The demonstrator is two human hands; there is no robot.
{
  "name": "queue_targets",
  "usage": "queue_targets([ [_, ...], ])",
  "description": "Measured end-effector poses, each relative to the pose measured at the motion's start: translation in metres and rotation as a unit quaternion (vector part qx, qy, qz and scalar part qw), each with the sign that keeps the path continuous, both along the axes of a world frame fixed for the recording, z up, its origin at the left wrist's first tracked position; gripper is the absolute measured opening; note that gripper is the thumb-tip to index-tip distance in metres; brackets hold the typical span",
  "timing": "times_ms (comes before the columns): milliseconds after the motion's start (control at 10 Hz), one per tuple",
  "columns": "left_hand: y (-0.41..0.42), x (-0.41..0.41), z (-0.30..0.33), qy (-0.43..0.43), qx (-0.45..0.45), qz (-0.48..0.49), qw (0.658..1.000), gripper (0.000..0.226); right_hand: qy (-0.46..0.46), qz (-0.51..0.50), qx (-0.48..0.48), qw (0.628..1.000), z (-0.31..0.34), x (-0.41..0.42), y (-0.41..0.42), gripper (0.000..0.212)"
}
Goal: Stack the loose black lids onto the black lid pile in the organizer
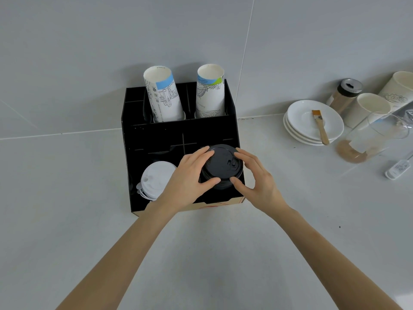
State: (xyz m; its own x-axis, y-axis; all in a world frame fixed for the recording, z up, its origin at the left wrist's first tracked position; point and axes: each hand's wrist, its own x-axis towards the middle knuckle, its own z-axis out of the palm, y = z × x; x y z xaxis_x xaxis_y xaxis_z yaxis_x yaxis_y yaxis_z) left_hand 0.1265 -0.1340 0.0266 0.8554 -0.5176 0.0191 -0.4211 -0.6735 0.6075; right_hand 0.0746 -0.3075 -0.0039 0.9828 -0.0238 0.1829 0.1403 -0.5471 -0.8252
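Observation:
A black organizer [156, 135] stands on the counter against the wall. In its front right compartment sits a pile of black lids [222, 166], its top lid slightly skewed. My left hand [190, 175] grips the pile from the left, thumb at the front and fingers at the back. My right hand [257, 177] holds it from the right in the same way. Both hands touch the pile's rim. No loose black lids show on the counter.
A white lid stack [154, 180] fills the front left compartment. Two stacks of printed paper cups [164, 95] [210, 90] lean in the back slots. To the right are stacked white saucers [299, 124] with a brush [320, 126], a shaker jar [344, 95], paper cups [368, 110] and a glass pitcher [371, 139].

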Motion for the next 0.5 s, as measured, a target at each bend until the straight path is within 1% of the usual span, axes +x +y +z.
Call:
queue_targets([
  [100, 0.001, 0.0, 0.004, 0.013, -0.02, 0.0, 1.0, 0.061, 0.013, 0.013, -0.02, 1.0, 0.008, 0.003, -0.003, 0.049],
  [200, 0.002, 0.001, 0.009, 0.011, -0.017, -0.002, 1.0, 0.061, 0.017, 0.018, -0.046, 0.999, 0.017, 0.005, -0.004, 0.047],
  [300, 0.004, 0.001, 0.016, 0.004, 0.006, 0.005, 1.0, 0.061, 0.031, 0.02, -0.048, 0.998, 0.033, 0.004, 0.001, 0.041],
  [400, 0.005, 0.004, 0.025, 0.004, 0.019, 0.023, 1.0, 0.062, 0.045, 0.012, -0.093, 0.995, 0.042, 0.008, 0.004, 0.045],
  [500, 0.009, 0.01, 0.042, -0.033, 0.095, 0.042, 0.994, 0.066, 0.094, 0.003, -0.231, 0.968, 0.061, 0.015, 0.005, 0.059],
])
